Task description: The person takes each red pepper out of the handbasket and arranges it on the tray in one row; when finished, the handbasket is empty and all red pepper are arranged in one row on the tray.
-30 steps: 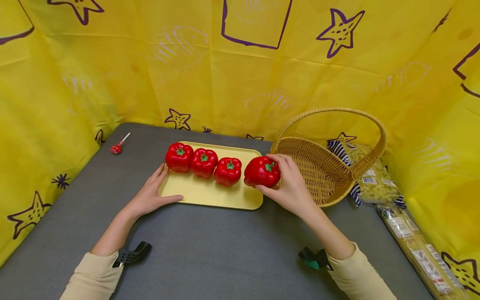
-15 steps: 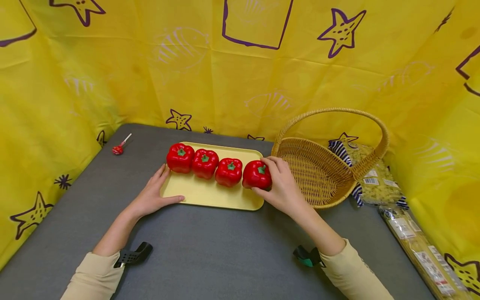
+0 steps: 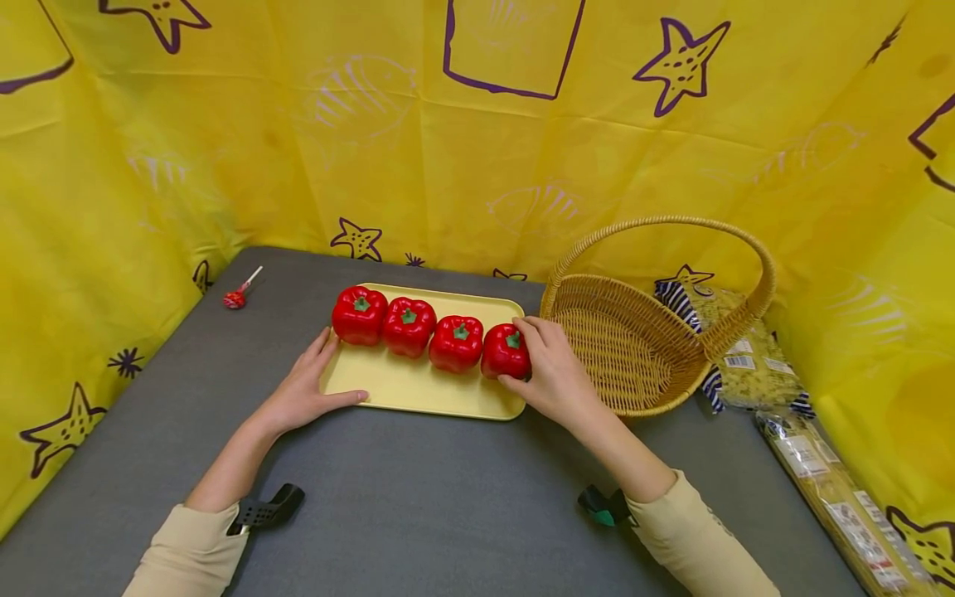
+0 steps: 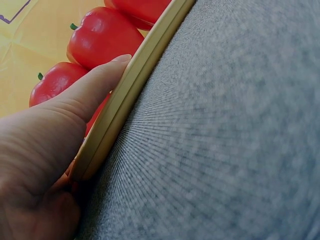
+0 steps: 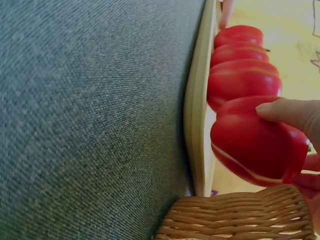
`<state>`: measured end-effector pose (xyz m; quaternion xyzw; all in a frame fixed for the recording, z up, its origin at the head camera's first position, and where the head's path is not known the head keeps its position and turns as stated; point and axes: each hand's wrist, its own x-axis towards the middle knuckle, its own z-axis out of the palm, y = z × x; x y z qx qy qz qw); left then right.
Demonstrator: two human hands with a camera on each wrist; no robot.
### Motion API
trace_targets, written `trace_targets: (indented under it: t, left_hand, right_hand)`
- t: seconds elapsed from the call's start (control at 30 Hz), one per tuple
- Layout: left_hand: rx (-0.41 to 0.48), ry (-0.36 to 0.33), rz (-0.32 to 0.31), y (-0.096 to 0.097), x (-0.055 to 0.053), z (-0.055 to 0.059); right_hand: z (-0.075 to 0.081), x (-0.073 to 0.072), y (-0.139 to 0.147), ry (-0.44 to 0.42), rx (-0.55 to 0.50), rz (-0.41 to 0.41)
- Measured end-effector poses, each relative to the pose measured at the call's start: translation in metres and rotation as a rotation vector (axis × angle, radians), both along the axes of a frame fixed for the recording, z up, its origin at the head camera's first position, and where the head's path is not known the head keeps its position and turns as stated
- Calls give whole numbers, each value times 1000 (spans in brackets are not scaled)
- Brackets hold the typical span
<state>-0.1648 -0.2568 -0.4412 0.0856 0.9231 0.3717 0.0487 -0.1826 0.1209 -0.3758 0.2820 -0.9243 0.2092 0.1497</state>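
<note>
In the head view, three red bell peppers (image 3: 408,327) with green stems stand in a row on a pale yellow tray (image 3: 418,390). My right hand (image 3: 554,365) grips a fourth bell pepper (image 3: 505,351) from its right side, thumb in front and fingers behind, over the tray's right end. The right wrist view shows this bell pepper (image 5: 257,140) tilted, its lower edge near the tray rim (image 5: 196,115). At the tray's left end my left hand (image 3: 304,390) rests against the corner, its straight thumb along the front rim and its fingers along the left side.
A wicker basket (image 3: 619,332) with a tall handle stands right beside the tray. Behind it lie a bag of pasta (image 3: 746,348) and a long clear package (image 3: 836,506). A lollipop (image 3: 235,297) is at the far left. Yellow cloth (image 3: 477,149) walls the table.
My right hand has moved left and slightly down with the bell pepper, from beside the basket to the row's right end. The pepper's stem has turned more upright. My left hand has stayed put.
</note>
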Motion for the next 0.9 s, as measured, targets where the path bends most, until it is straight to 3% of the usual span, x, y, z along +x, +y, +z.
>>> trace_targets:
  t: [0.9]
  left_hand:
    - [5,-10,-3,1,1,4]
  right_hand:
    - [-8,-3,-3,25,99,-10]
